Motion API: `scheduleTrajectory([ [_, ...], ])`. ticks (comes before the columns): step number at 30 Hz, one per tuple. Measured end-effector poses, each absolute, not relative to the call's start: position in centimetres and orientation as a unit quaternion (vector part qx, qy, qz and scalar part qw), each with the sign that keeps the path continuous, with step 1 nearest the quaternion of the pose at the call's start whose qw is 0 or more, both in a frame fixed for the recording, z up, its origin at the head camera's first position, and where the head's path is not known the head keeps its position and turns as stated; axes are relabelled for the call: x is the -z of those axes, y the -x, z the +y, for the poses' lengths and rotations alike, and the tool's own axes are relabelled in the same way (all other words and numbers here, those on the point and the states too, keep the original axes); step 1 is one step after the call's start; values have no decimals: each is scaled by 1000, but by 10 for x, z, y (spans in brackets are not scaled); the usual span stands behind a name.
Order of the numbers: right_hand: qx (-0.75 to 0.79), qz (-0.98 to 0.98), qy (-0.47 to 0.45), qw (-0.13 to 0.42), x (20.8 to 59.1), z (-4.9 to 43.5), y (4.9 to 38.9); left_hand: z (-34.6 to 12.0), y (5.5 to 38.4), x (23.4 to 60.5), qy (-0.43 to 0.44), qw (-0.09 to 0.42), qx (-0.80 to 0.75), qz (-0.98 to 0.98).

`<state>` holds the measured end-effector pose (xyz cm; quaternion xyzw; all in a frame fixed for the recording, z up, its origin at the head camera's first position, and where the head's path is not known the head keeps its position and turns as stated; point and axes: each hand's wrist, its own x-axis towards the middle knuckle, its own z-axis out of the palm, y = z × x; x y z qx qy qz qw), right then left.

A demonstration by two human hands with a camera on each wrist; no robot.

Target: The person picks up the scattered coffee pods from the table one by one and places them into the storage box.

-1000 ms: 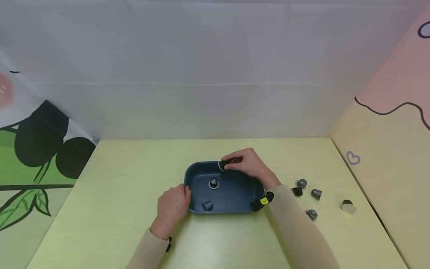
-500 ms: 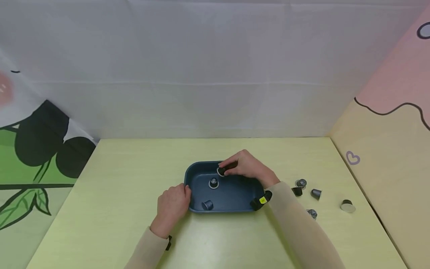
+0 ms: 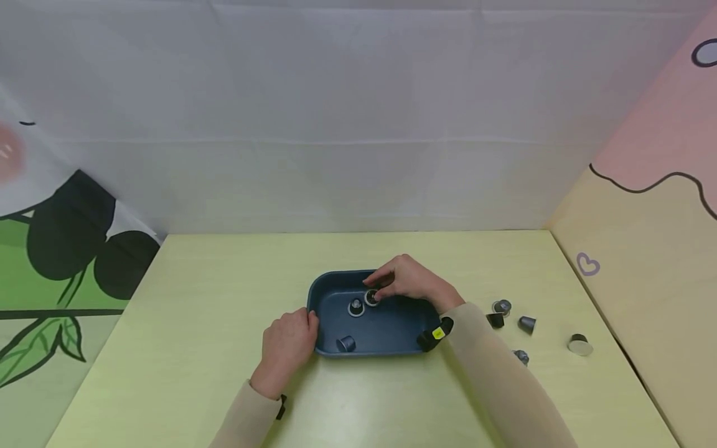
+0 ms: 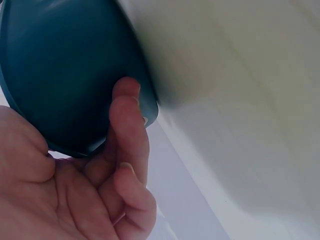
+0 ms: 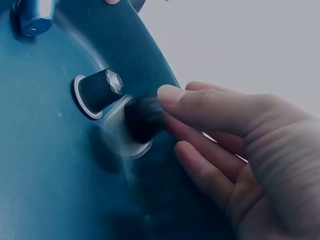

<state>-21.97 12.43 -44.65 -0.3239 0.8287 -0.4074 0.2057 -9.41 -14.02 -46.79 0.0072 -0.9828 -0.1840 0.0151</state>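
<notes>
My left hand (image 3: 289, 342) grips the left end of a dark blue tray (image 3: 386, 350); in the left wrist view its fingers (image 4: 131, 120) bend against the tray's outer wall. Over the tray's far side is my right hand (image 3: 411, 278), thumb and fingers spread apart. Right at its thumb tip, a black coffee capsule (image 5: 142, 120) with a silver rim is tilted and blurred, while the hand itself looks sharp. Close beside it a dark capsule (image 5: 97, 92) stands on its rim. A blue-grey capsule (image 3: 346, 343) lies on its side near the tray's front wall.
On the table right of the tray lie several more capsules: a grey one (image 3: 502, 307), a black one (image 3: 495, 320), a blue-grey one (image 3: 526, 324), one partly behind the right sleeve (image 3: 521, 356), and a black one with a pale lid (image 3: 580, 345).
My right hand has brought the black capsule from the far rim down into the tray, beside the standing one, and its fingers have parted. My left hand stays on the tray.
</notes>
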Motion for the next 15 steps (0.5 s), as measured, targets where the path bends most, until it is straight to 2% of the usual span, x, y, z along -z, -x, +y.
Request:
scheduleTrajectory([
  [15,530,761,305,218,445,126,221,-139,93,468,-3,20,185,-982],
])
